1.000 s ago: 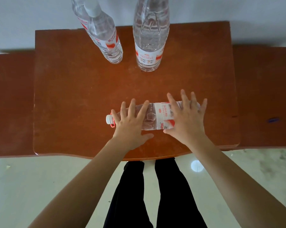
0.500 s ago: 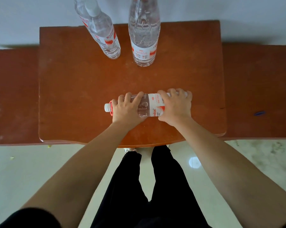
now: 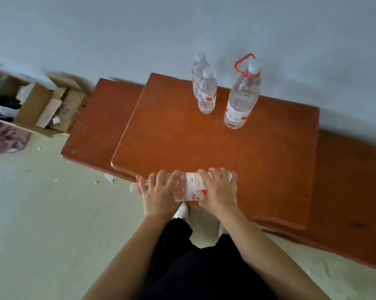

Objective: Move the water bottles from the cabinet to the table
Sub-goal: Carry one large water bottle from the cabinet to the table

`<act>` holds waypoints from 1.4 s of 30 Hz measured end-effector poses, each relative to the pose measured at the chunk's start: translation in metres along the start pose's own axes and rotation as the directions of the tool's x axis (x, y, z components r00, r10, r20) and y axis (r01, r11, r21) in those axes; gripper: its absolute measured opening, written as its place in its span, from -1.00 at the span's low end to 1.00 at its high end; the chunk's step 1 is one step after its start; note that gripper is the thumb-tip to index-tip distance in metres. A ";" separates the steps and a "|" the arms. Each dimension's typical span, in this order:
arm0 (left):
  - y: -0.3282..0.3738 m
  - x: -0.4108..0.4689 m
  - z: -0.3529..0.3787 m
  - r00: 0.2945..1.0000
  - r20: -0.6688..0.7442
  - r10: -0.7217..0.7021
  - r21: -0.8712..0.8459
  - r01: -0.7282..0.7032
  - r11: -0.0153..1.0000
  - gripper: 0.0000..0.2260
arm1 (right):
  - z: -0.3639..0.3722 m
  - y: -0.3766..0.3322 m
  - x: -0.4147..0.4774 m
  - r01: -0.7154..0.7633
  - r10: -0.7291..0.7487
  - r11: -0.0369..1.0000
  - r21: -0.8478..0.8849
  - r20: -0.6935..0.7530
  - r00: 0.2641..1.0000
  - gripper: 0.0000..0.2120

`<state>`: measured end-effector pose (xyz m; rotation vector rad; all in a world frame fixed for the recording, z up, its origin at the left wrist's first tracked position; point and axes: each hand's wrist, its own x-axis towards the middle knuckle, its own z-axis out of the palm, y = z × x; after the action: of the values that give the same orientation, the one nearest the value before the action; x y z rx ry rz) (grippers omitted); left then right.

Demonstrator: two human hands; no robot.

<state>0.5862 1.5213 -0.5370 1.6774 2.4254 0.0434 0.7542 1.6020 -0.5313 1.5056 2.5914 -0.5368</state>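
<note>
- The tabletop (image 3: 182, 148), red-brown wood, is set against the wall. Whether it belongs to the cabinet or the table cannot be told, so progress is judged loosely: one bottle is in hand and three are standing.
- A cardboard box (image 3: 37, 109) is seen on the floor to the left.
- A large upright bottle (image 3: 241, 100) with a red handle is stood near the far edge.
- The held bottle (image 3: 189, 187) is kept flat at the near edge, partly past it. Its long axis runs left to right, with the cap (image 3: 133, 188) pointed to the person's left.
- The left hand (image 3: 159, 195) is wrapped round the neck end and the right hand (image 3: 219, 191) round the base end.
- Two small bottles (image 3: 207, 94) are stood just beside the large one.
</note>
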 end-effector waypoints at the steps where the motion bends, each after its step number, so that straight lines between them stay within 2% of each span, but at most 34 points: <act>1: -0.002 -0.006 -0.007 0.995 -0.063 -0.072 -0.036 0.070 0.997 -0.34 | -0.006 -0.007 0.005 0.065 -0.065 0.998 -0.006 -0.035 0.997 -0.32; 3: -0.006 -0.025 -0.022 0.956 -0.209 -0.206 -0.103 0.188 0.977 -0.34 | -0.022 -0.024 0.014 0.210 -0.212 0.977 -0.028 -0.119 0.970 -0.29; 6: -0.011 -0.043 -0.042 0.882 -0.361 -0.304 -0.126 0.277 0.953 -0.34 | -0.042 -0.045 0.019 0.353 -0.353 0.934 -0.052 -0.263 0.898 -0.26; 8: -0.022 -0.065 -0.063 0.815 -0.446 -0.370 -0.114 0.358 0.927 -0.35 | -0.050 -0.071 0.014 0.457 -0.459 0.885 -0.090 -0.337 0.822 -0.28; 9: -0.024 -0.069 -0.071 0.815 -0.451 -0.365 -0.099 0.361 0.927 -0.34 | -0.053 -0.077 0.013 0.467 -0.466 0.880 -0.090 -0.359 0.809 -0.31; 14: -0.076 -0.146 -0.107 0.697 -0.527 -0.487 -0.071 0.535 0.842 -0.25 | -0.062 -0.167 -0.014 0.674 -0.674 0.730 -0.113 -0.284 0.682 -0.35; 17: -0.127 -0.211 -0.136 0.567 -0.578 -0.586 -0.094 0.667 0.739 -0.25 | -0.068 -0.258 -0.042 0.813 -0.814 0.565 -0.139 -0.256 0.521 -0.36; 19: -0.156 -0.239 -0.149 0.495 -0.624 -0.605 -0.100 0.717 0.690 -0.25 | -0.073 -0.306 -0.058 0.859 -0.858 0.491 -0.146 -0.254 0.448 -0.35; 20: -0.181 -0.269 -0.162 0.426 -0.662 -0.616 -0.108 0.759 0.642 -0.25 | -0.073 -0.348 -0.076 0.896 -0.895 0.416 -0.156 -0.246 0.373 -0.34; 24: -0.249 -0.347 -0.201 0.281 -0.739 -0.613 -0.131 0.832 0.539 -0.24 | -0.072 -0.460 -0.125 0.948 -0.923 0.258 -0.186 -0.336 0.185 -0.34; 26: -0.289 -0.405 -0.221 0.215 -0.767 -0.604 -0.121 0.877 0.466 -0.18 | -0.064 -0.531 -0.164 0.978 -0.924 0.134 -0.162 -0.377 0.064 -0.33; 29: -0.340 -0.482 -0.245 0.123 -0.798 -0.591 -0.120 0.927 0.355 -0.14 | -0.053 -0.620 -0.221 0.991 -0.897 -0.010 -0.131 -0.437 -0.067 -0.32; 31: -0.360 -0.520 -0.255 0.072 -0.805 -0.589 -0.136 0.943 0.303 -0.14 | -0.047 -0.660 -0.250 0.990 -0.886 -0.089 -0.112 -0.446 -0.129 -0.31; 33: -0.389 -0.572 -0.263 0.002 -0.815 -0.579 -0.145 0.968 0.207 -0.14 | -0.032 -0.718 -0.292 0.976 -0.867 -0.197 -0.094 -0.449 -0.218 -0.29; 38: -0.449 -0.640 -0.258 -0.093 -0.849 -0.520 -0.143 0.988 0.057 -0.12 | 0.002 -0.817 -0.344 0.924 -0.815 -0.371 -0.092 -0.446 -0.371 -0.29; 42: -0.529 -0.685 -0.255 -0.127 -0.857 -0.500 -0.122 0.992 -0.042 -0.10 | 0.046 -0.916 -0.369 0.878 -0.763 -0.475 -0.058 -0.471 -0.443 -0.27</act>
<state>0.2859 0.7167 -0.2611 -0.7900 3.9265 -0.4499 0.1525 0.8700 -0.2492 -1.7766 3.2927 -0.8971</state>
